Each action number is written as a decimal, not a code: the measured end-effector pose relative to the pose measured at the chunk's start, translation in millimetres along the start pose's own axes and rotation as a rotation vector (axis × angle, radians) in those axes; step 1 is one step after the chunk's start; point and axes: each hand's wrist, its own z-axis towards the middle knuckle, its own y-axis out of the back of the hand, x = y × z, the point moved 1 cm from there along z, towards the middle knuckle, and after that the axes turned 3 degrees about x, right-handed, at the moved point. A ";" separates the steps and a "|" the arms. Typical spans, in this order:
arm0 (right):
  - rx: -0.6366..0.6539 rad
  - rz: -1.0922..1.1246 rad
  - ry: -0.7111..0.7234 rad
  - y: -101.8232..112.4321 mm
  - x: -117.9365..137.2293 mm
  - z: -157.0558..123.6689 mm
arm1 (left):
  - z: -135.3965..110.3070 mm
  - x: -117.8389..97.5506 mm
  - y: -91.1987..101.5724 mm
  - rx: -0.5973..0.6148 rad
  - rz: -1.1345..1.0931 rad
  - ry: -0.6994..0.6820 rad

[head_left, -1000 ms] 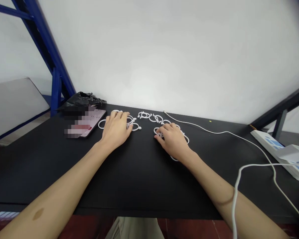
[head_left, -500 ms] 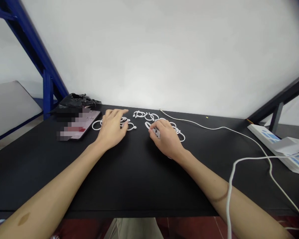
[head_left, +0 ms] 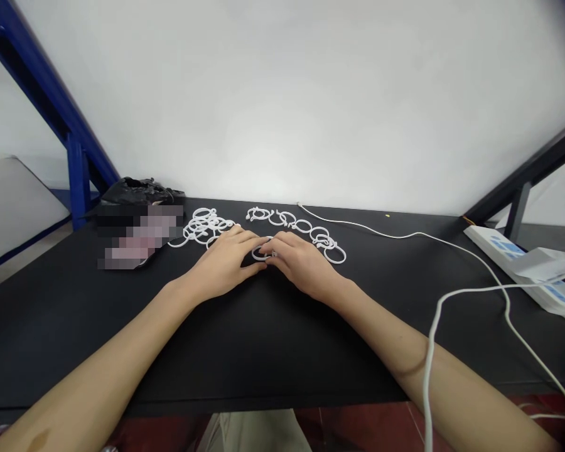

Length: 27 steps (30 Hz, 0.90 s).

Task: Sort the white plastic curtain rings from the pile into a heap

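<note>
In front of me, a white shower-curtain-style ring (head_left: 257,256) is between my two hands, partly covered by fingers. My left hand (head_left: 226,260) has its thumb and index finger closing on the ring's left side. From the right, my right hand (head_left: 301,260) grips the same ring with bent fingers. A heap of similar white rings (head_left: 202,227) lies beyond my left hand, some of it hidden by the fingers. Several more rings with small knobbed ends (head_left: 282,218) form a loose curved row behind my right hand.
The black table (head_left: 273,351) meets a pale wall (head_left: 282,113). A blurred phone (head_left: 150,235) and a black plastic bag (head_left: 141,190) lie at left. A white cable (head_left: 433,339) passes over my right forearm; a white-and-blue box (head_left: 508,251) sits at right.
Both hands have come together at the middle. My right hand moved left with a ring, and my left hand moved right and nearer, uncovering the heap of rings.
</note>
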 end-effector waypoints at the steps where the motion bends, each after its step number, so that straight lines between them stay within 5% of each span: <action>1: 0.007 -0.014 -0.010 0.4 0.5 0.1 | 0.2 -0.4 0.1 0.001 0.006 0.002; 8: 0.031 -0.176 -0.114 -3.9 -2.5 -1.1 | -1.1 3.0 0.3 -0.017 0.017 0.047; 20: 0.026 -0.151 -0.213 -0.5 -8.3 -4.7 | -0.6 4.2 1.8 0.001 0.008 0.085; 27: -0.186 -0.238 -0.204 7.6 -11.4 -3.3 | -1.0 4.4 2.5 -0.011 -0.011 0.072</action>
